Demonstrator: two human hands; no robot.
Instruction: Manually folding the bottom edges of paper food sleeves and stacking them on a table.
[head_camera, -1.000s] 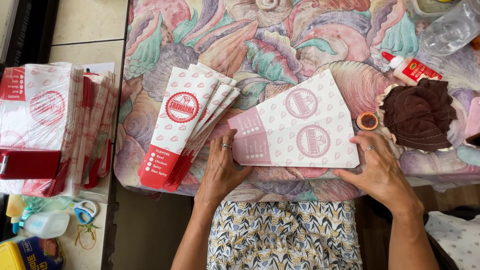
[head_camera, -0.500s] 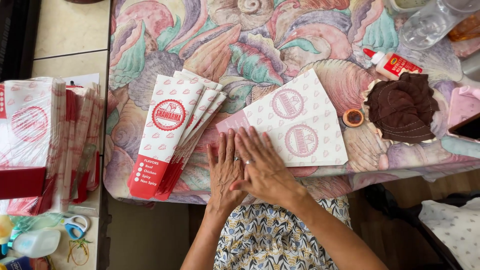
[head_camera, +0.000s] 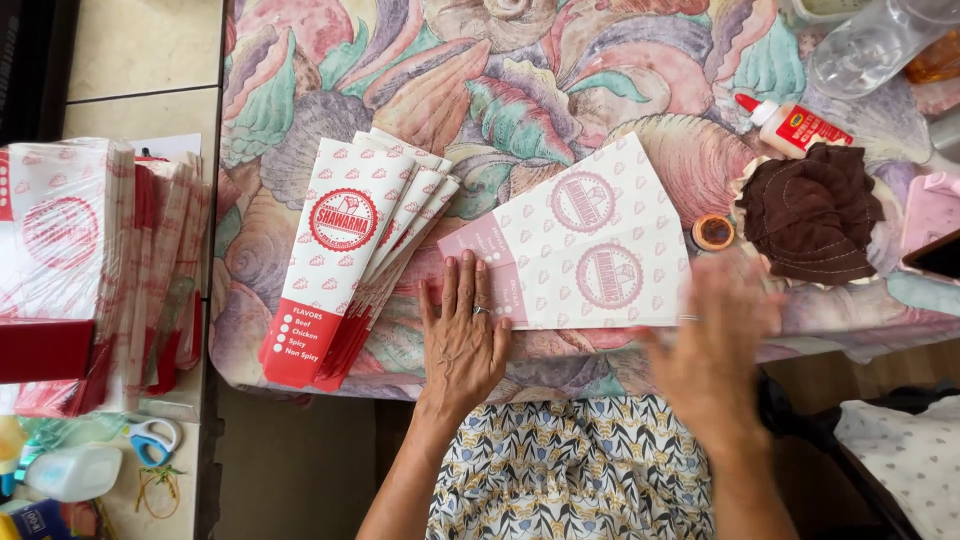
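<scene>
A flat white paper sleeve (head_camera: 590, 245) with red round stamps lies unfolded on the patterned tablecloth (head_camera: 500, 90). My left hand (head_camera: 462, 340) rests flat on its pink left end, fingers spread, a ring on one finger. My right hand (head_camera: 715, 350) is blurred, hovering over the sleeve's lower right corner near the table edge, fingers apart and holding nothing. A fanned stack of folded red and white sleeves (head_camera: 350, 250) lies just left of my left hand.
A brown cloth (head_camera: 810, 210) sits on a plate at right, with a small tape roll (head_camera: 713, 232), a glue bottle (head_camera: 795, 125) and a clear plastic bottle (head_camera: 870, 45) nearby. A wrapped bundle of sleeves (head_camera: 90, 260), scissors (head_camera: 150, 440) and a jug (head_camera: 70, 472) lie at left.
My right hand has lifted off my left hand and swept right along the sleeve's lower edge. My left hand stays pressed on the sleeve's left end.
</scene>
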